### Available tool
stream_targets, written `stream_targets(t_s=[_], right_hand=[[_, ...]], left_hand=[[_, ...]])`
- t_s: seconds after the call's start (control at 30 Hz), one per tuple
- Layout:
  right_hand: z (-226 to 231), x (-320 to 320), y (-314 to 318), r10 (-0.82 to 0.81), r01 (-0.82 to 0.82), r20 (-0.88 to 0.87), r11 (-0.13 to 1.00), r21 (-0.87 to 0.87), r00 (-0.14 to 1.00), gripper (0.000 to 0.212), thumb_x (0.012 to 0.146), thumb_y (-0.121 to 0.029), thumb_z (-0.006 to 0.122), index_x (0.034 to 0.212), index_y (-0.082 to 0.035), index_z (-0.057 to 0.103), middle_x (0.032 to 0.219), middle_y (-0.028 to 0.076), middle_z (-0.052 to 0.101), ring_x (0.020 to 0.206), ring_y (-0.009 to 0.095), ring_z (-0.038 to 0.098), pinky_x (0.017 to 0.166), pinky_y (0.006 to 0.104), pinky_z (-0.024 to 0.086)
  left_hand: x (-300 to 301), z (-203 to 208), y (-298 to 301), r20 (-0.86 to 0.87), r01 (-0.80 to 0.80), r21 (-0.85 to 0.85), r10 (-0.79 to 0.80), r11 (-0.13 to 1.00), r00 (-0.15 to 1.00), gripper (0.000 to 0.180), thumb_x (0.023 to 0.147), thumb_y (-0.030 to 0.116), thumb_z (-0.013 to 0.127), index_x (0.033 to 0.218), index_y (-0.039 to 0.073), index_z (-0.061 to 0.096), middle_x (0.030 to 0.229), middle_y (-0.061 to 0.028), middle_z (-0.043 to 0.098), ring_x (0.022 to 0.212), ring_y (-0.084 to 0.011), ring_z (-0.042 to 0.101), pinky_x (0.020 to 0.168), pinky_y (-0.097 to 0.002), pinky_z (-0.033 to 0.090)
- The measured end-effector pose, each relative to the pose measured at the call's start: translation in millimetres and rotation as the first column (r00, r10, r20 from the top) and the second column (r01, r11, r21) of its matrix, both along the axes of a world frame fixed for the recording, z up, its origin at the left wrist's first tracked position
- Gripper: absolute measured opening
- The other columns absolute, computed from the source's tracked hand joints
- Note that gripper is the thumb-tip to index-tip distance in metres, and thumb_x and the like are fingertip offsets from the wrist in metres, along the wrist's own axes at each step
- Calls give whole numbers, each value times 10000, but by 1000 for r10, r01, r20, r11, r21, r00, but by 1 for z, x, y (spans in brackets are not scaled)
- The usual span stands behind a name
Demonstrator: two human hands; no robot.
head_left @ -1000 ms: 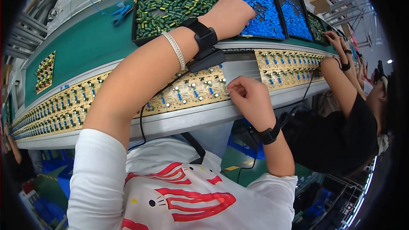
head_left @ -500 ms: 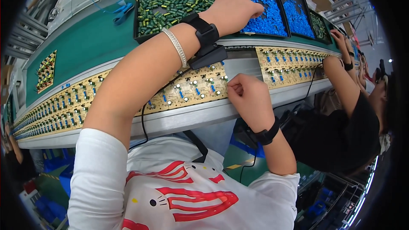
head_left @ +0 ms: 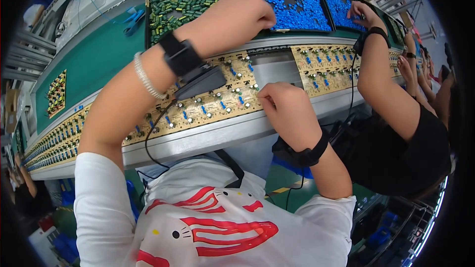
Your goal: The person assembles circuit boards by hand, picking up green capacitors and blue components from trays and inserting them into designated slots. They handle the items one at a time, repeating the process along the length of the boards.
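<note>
My left hand [head_left: 240, 20] hangs over the front edge of the trays, between the green and the blue parts. Its fingers are curled together, and whatever they hold is hidden. Beneath that arm lies a tan circuit board [head_left: 217, 106] set with small blue and round dark components. My right hand [head_left: 292, 111] is at the right end of this board, thumb and fingers pinched together; anything in them cannot be made out. Green cylindrical capacitors [head_left: 190, 2] fill the black tray behind my left forearm. Small blue components [head_left: 292, 2] lie in the tray beside it.
Another circuit board [head_left: 324, 69] lies to the right on the rail, past a gap. A co-worker's hand [head_left: 363, 15] reaches over a second tray of blue components. Blue-handled scissors [head_left: 132, 22] and a small populated board [head_left: 57, 94] rest on the green mat [head_left: 99, 54].
My left hand has drawn back leftward from over the blue components. My right hand stays by the board's end. The boards sit slightly further left, and the co-worker's hand has come to the blue tray.
</note>
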State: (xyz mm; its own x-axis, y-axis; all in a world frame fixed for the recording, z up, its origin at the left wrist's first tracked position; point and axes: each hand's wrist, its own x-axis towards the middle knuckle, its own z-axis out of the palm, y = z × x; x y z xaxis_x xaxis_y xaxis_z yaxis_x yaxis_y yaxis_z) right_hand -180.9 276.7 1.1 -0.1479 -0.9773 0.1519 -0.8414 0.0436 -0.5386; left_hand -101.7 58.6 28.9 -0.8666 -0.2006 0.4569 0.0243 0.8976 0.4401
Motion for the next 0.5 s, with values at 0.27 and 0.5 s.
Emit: stream_targets(t_s=[0.27, 0.5], right_hand=[[23, -14, 0, -62, 59, 29, 993, 101, 998, 137, 867, -96, 647, 947, 8, 686, 818, 156, 688, 695, 310, 668, 666, 380, 534], [13, -91, -73, -282, 253, -96, 938, -238, 954, 246, 890, -219, 636, 972, 5, 696, 857, 173, 690, 821, 314, 675, 748, 405, 529]], left_hand=[[53, -1, 37, 213, 70, 288, -135, 955, 968, 185, 834, 40, 645, 1001, 23, 724, 855, -172, 702, 777, -329, 679, 708, -392, 540], [49, -22, 64, 193, 222, 209, -262, 952, 945, 94, 812, 56, 697, 894, 79, 738, 903, -70, 647, 941, -299, 574, 873, -392, 467]])
